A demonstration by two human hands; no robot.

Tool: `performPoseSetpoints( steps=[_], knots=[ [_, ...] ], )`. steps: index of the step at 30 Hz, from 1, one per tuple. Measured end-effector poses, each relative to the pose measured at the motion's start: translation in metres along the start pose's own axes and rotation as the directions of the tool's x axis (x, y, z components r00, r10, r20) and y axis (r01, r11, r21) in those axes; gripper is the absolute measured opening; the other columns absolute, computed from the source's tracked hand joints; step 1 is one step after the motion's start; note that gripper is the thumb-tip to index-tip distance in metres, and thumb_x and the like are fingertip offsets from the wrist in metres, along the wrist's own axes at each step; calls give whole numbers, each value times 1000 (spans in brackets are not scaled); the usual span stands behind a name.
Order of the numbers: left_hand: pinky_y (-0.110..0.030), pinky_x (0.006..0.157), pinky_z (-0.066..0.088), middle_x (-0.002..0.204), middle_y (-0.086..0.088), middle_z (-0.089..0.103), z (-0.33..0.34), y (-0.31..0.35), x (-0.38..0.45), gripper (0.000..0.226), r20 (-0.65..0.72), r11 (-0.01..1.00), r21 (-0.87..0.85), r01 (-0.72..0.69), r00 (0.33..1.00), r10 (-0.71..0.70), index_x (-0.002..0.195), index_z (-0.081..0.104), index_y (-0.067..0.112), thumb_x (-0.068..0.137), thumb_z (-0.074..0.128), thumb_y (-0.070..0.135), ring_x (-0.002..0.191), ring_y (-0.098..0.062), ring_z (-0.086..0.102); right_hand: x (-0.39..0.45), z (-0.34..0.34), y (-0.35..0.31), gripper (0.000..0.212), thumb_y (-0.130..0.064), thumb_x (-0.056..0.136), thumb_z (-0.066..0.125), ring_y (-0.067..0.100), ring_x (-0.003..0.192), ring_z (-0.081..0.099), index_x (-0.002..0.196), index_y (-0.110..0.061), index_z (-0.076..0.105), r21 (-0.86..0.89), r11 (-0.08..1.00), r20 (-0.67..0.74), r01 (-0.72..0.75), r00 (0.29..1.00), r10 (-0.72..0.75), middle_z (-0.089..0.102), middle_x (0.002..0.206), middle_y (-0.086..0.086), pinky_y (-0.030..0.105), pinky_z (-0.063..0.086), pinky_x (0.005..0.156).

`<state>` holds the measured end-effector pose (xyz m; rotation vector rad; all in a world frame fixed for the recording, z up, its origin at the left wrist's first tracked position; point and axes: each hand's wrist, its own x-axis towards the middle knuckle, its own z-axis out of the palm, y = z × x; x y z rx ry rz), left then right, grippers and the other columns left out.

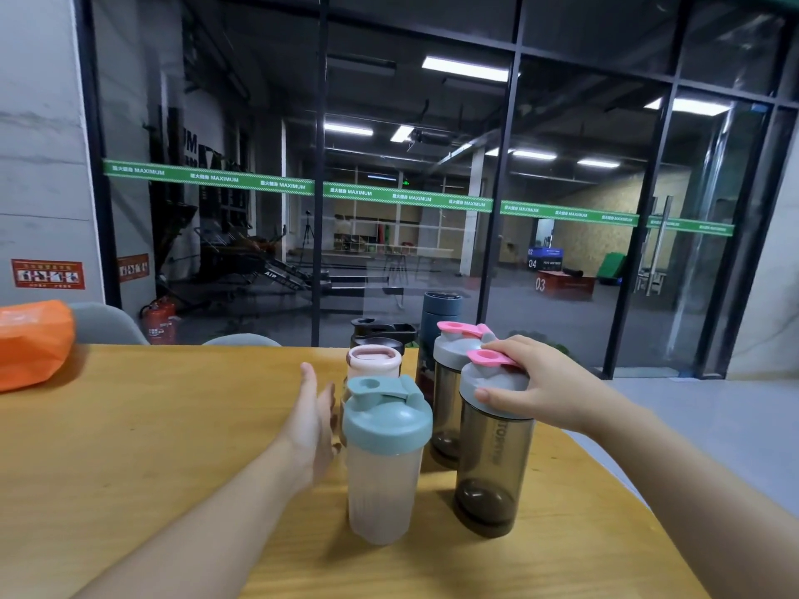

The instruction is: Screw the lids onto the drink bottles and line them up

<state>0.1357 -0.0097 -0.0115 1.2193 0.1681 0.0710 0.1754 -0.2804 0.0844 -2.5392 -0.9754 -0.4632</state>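
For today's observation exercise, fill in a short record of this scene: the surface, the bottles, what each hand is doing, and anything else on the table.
surface: wooden table
bottles: six, all lidded, in two rows
nearest left: pale bottle, teal lid
nearest right: smoky bottle, grey lid
left hand: open, beside the pale bottle
right hand: fingers grip the grey lid
other: orange bag, far left

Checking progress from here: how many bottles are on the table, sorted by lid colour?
Grey lid with pink flap: 2, the near smoky bottle under the right hand and the far smoky bottle
Teal lid: 1, the frosted bottle
Pink lid: 1, pink bottle
Black lid: 1, black bottle
Dark blue: 1, blue flask
Total: 6
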Motion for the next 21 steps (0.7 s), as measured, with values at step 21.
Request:
performPoseSetpoints(
  steps=[21],
  knots=[
    [-53,115,6,160,3,9,-13,8,3,99,-54,960,275,53,998,-39,151,16,31,70,4,87,147,-21,7,3,-15,-11,55,-62,90,35,19,114,49,129,-28,52,-51,996,128,-70,989,76,56,121,-2,40,40,98]
  ],
)
